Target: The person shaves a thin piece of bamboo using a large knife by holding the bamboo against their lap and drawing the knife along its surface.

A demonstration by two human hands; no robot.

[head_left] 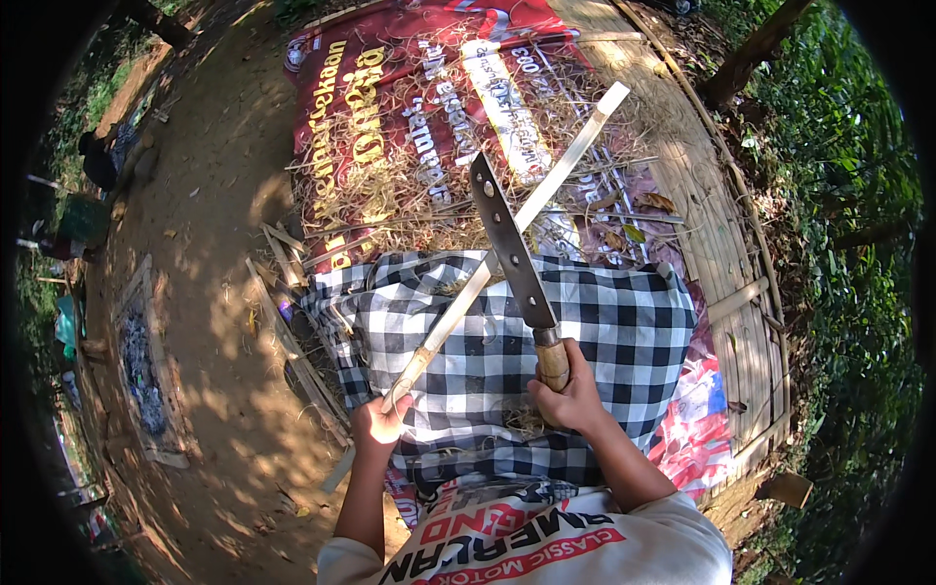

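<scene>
My right hand (pixel 569 392) is closed round the wooden handle of a large knife (pixel 515 255). Its dark, broad blade has a row of holes and points up and slightly left, away from me. In my left hand (pixel 379 423) is the near end of a long, pale bamboo strip (pixel 470 289), which slants up to the right. The blade crosses over the strip near its middle; whether they touch I cannot tell. Beneath both lies a black-and-white checked cloth (pixel 624 331), spread over my lap, with a few shavings on it.
Ahead, a red printed banner (pixel 322 127) is strewn with curly bamboo shavings (pixel 390 185). It covers part of a bamboo-slat platform (pixel 717 224), whose edge curves along the right beside green plants (pixel 848 244). Bare earth (pixel 214 253) runs along the left, with a framed ash patch (pixel 144 366).
</scene>
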